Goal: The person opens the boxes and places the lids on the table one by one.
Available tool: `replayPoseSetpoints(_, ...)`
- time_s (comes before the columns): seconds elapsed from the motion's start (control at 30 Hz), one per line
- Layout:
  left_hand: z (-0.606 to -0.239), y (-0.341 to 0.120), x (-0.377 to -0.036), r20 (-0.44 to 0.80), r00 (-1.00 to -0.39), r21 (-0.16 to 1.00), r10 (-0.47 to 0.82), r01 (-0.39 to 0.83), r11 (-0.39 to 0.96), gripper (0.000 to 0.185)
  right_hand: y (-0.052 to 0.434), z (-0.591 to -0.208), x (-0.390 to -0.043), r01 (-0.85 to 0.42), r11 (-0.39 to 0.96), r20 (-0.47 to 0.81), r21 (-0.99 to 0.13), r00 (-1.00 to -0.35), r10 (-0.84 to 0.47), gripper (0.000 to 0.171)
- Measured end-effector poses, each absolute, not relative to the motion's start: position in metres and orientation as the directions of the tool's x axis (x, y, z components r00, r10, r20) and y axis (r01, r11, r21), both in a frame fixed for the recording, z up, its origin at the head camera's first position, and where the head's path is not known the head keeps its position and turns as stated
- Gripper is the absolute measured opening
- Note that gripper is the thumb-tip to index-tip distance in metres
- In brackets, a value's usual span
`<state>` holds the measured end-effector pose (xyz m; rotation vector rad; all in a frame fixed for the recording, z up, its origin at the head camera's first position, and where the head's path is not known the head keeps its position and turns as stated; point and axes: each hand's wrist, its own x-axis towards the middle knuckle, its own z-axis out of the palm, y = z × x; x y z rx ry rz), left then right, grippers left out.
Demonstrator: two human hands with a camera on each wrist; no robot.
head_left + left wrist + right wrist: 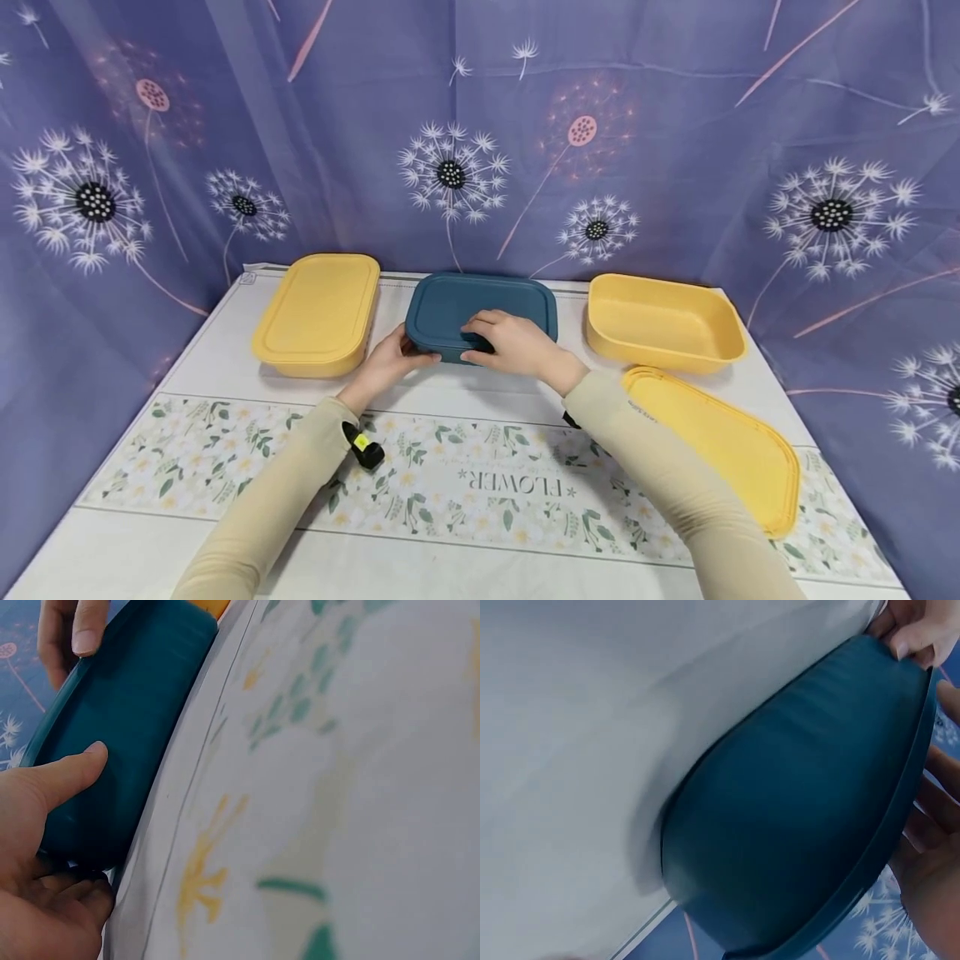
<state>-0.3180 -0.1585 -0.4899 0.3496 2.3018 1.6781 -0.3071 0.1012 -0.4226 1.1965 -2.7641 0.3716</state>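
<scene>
A: Where is the teal food container (142, 712)?
B: At the far middle of the surface (420, 571), close to the purple dandelion curtain (360, 125), its teal lid (476, 298) lying on top. I can't tell whether that lid is pressed fully home
A: And the hands?
B: Both are at it. The left hand (390, 358) grips the near left corner, thumb against the front wall and fingers curled in underneath. The right hand (513, 343) rests over the lid's near right part, fingers relaxed and slightly bent, thumb by the front rim
A: Is the base flat on the surface?
B: Along most of its length it looks so; at the left end the fingers hide it
A: What stands to either side?
B: On the left, a yellow lidded box (318, 312), just beside the left hand. On the right, an uncovered yellow box (660, 355), and in front of it a loose yellow lid (731, 450), partly behind the right beige sleeve (645, 458)
A: Anything nearer the person?
B: A floral band (420, 500) crosses the surface, with the word FLOWER upside down on it
</scene>
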Motion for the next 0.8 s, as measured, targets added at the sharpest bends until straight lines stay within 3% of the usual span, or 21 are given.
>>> replayPoseSetpoints(0.8, -0.4888, -0.1569, -0.3135, -0.056, -0.947, 0.948, 0.317, 0.049, 0.315, 0.084, 0.0974, -0.4257, -0.3037, -0.774, 0.627, 0.232, -0.092, -0.629, -0.742, 0.036)
